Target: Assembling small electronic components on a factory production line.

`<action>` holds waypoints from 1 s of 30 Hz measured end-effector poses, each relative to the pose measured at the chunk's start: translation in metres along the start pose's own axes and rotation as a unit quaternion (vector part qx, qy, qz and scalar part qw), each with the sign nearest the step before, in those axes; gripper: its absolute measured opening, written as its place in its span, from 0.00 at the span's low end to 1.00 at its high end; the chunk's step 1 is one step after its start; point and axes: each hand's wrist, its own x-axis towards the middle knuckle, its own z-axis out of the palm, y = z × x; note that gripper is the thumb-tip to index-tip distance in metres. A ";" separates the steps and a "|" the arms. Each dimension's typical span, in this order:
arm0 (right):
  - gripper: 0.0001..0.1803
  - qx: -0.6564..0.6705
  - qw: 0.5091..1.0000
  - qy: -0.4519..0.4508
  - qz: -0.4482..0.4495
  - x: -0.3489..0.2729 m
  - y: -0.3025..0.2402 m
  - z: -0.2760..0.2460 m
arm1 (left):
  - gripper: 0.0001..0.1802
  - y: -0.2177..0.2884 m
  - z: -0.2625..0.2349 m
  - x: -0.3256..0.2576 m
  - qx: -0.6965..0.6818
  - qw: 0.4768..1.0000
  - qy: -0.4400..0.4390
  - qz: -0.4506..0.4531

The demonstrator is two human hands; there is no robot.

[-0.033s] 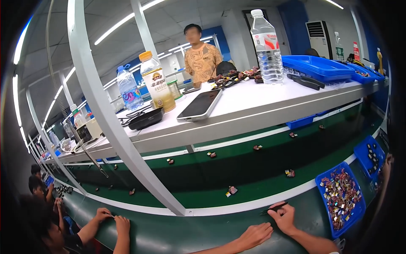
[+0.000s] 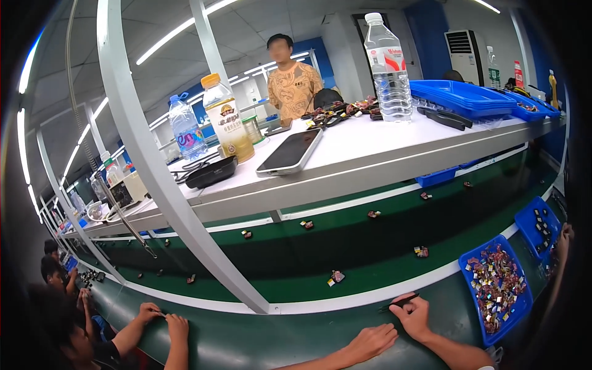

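My right hand (image 2: 414,318) grips a pair of black tweezers (image 2: 404,301) above the dark green bench (image 2: 290,336). Their thin tips point left. Just left of it, my left hand (image 2: 374,341) rests low over the bench, its fingers curled and pressed together. Whatever it may hold is hidden. The two hands are close but apart. To the right of my right hand lies a blue tray (image 2: 464,266) heaped with small reddish-brown and yellow-white parts.
Beyond a white rail, a green conveyor belt (image 2: 296,277) carries scattered small parts (image 2: 335,278). Above it, a white shelf holds bottles, a phone (image 2: 290,152) and stacked blue trays (image 2: 462,98). A co-worker's hands (image 2: 163,314) are at the left; another's hand (image 2: 565,237) is far right.
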 end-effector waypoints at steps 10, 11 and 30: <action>0.08 0.004 1.000 0.003 0.013 -0.004 0.004 0.000 | 0.09 0.005 -0.009 0.002 -0.007 1.000 -0.017 0.001; 0.08 0.010 1.000 0.003 0.014 -0.004 0.003 0.000 | 0.09 0.004 -0.009 0.002 -0.010 1.000 -0.014 0.009; 0.08 0.005 1.000 -0.005 0.015 -0.005 0.002 -0.001 | 0.12 0.002 -0.002 -0.003 -0.004 1.000 0.006 0.022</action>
